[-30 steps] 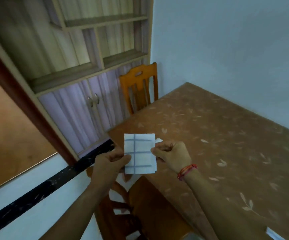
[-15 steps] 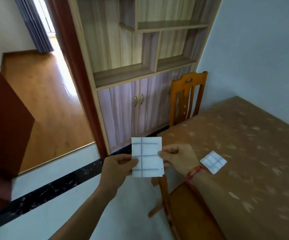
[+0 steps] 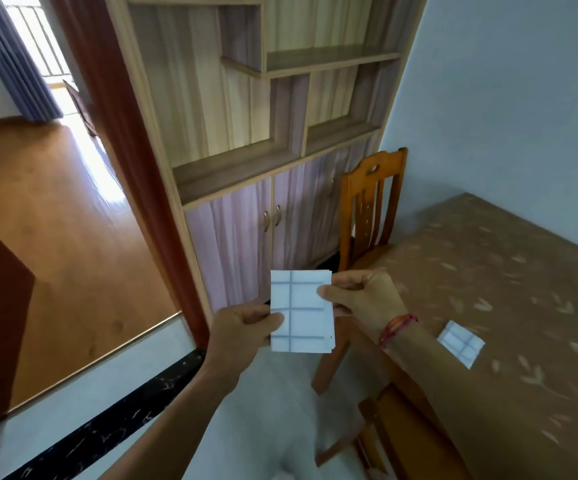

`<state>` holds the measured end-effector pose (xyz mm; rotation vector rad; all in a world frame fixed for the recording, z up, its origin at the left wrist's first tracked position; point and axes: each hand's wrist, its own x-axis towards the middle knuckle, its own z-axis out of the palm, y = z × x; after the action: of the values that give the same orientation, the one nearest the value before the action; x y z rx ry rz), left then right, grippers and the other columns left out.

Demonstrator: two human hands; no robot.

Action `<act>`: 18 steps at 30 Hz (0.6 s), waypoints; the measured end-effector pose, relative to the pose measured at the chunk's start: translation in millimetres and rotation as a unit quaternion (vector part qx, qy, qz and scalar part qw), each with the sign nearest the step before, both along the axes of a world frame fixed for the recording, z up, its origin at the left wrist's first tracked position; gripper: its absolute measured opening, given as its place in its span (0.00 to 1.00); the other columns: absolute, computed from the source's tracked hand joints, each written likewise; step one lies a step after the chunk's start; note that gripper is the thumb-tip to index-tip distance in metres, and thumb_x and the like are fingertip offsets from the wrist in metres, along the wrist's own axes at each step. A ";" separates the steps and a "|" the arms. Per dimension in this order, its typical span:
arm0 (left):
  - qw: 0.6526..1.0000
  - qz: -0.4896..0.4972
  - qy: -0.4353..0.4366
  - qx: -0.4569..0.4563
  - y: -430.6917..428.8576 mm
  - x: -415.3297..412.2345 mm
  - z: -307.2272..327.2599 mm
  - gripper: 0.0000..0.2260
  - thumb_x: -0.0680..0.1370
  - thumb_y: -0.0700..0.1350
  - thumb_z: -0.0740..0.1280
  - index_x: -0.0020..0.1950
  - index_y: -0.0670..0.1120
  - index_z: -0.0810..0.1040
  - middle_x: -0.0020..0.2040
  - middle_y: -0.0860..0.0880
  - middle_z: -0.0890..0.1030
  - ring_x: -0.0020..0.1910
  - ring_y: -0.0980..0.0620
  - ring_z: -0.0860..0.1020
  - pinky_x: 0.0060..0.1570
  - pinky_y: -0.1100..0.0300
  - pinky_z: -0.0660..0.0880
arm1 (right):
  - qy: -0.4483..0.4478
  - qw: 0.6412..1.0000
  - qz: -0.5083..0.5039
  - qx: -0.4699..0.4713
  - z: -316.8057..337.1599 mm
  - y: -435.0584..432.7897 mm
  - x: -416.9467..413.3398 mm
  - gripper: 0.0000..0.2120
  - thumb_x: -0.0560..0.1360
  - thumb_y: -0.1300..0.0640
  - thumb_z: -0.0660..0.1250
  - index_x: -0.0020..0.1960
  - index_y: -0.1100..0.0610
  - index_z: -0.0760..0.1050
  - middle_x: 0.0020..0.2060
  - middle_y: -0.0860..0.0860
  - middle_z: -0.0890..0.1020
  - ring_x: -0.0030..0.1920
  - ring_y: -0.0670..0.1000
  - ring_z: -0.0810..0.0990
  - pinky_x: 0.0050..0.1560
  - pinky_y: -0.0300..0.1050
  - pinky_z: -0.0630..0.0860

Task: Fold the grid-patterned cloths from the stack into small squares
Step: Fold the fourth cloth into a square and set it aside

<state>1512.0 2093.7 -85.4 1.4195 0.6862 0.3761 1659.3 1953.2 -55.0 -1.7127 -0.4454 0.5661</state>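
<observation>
Since the earlier frame the right hand (image 3: pixel 367 299) has slid its thumb onto the folded cloth (image 3: pixel 299 323), pinching its 3 o'clock edge; left hand (image 3: pixel 242 327) pinches the 9 o'clock edge; another folded square (image 3: pixel 460 342) lies on the table (image 3: pixel 523 271), at 3 o'clock from the hands

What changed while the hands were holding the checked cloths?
The view swung left toward the doorway, and the held cloths went along, off the edge of the table. Both the left hand and right hand keep pinching them; one folded square lies on the table.
</observation>
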 end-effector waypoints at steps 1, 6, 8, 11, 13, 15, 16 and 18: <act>1.000 -0.009 0.001 0.000 5.0 13.7 -0.6 0.04 0.74 0.36 0.72 0.48 0.39 0.85 0.43 0.46 0.86 0.44 0.47 0.85 0.46 0.53 0.81 | -0.001 1.000 -0.015 0.008 1.7 2.6 10.7 0.06 0.69 0.64 0.75 0.46 0.59 0.83 0.40 0.53 0.87 0.42 0.52 0.86 0.42 0.46 0.83; 0.997 -0.055 0.028 0.036 32.7 98.6 -3.6 0.06 0.73 0.37 0.73 0.42 0.48 0.85 0.39 0.49 0.86 0.41 0.46 0.85 0.43 0.53 0.82 | -0.038 0.999 -0.032 0.021 3.4 11.2 81.7 0.07 0.69 0.64 0.74 0.47 0.60 0.82 0.32 0.45 0.85 0.35 0.42 0.84 0.33 0.32 0.78; 0.995 -0.084 0.039 0.042 43.0 138.2 -0.9 0.10 0.73 0.36 0.73 0.37 0.51 0.86 0.39 0.50 0.86 0.40 0.50 0.85 0.43 0.54 0.81 | -0.066 0.997 -0.032 -0.012 2.3 13.7 117.3 0.09 0.68 0.62 0.75 0.48 0.59 0.82 0.35 0.45 0.85 0.38 0.43 0.85 0.36 0.34 0.80; 0.985 -0.151 0.046 0.072 52.5 194.7 8.8 0.11 0.74 0.36 0.71 0.42 0.52 0.86 0.40 0.52 0.86 0.41 0.54 0.84 0.42 0.59 0.80 | -0.087 0.994 -0.018 -0.065 4.0 11.4 168.3 0.09 0.67 0.60 0.76 0.47 0.58 0.84 0.36 0.45 0.85 0.41 0.46 0.85 0.41 0.38 0.81; 0.974 -0.204 0.041 0.089 55.2 231.1 15.4 0.10 0.76 0.36 0.69 0.46 0.50 0.85 0.41 0.52 0.86 0.42 0.55 0.84 0.41 0.62 0.79 | -0.104 0.990 0.000 -0.099 5.3 8.2 197.5 0.07 0.69 0.59 0.75 0.47 0.56 0.85 0.39 0.45 0.85 0.42 0.44 0.85 0.43 0.37 0.81; 0.964 -0.244 0.049 0.091 55.8 265.9 16.6 0.10 0.77 0.36 0.68 0.47 0.51 0.84 0.43 0.52 0.86 0.44 0.54 0.84 0.40 0.63 0.78 | -0.103 0.986 -0.010 -0.131 6.6 2.4 216.5 0.06 0.70 0.57 0.75 0.47 0.54 0.85 0.40 0.44 0.85 0.42 0.44 0.84 0.44 0.38 0.81; 0.959 -0.265 0.053 0.086 54.0 283.1 15.7 0.11 0.77 0.36 0.68 0.47 0.52 0.84 0.44 0.52 0.86 0.44 0.55 0.84 0.40 0.64 0.78 | -0.111 0.983 -0.008 -0.144 8.4 -0.6 225.1 0.06 0.70 0.56 0.74 0.47 0.54 0.85 0.41 0.46 0.86 0.43 0.44 0.84 0.45 0.38 0.82; 0.941 -0.322 0.053 0.089 48.2 317.3 12.3 0.12 0.77 0.36 0.67 0.47 0.54 0.83 0.43 0.57 0.85 0.43 0.57 0.83 0.39 0.65 0.78 | -0.115 0.977 -0.024 -0.176 2.7 -18.2 238.6 0.10 0.69 0.54 0.75 0.50 0.56 0.84 0.44 0.50 0.86 0.41 0.44 0.84 0.46 0.41 0.82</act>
<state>1829.4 2141.9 -73.0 1.7540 0.2425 -0.1596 1897.8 1935.0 -52.3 -2.1373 -0.4866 0.4287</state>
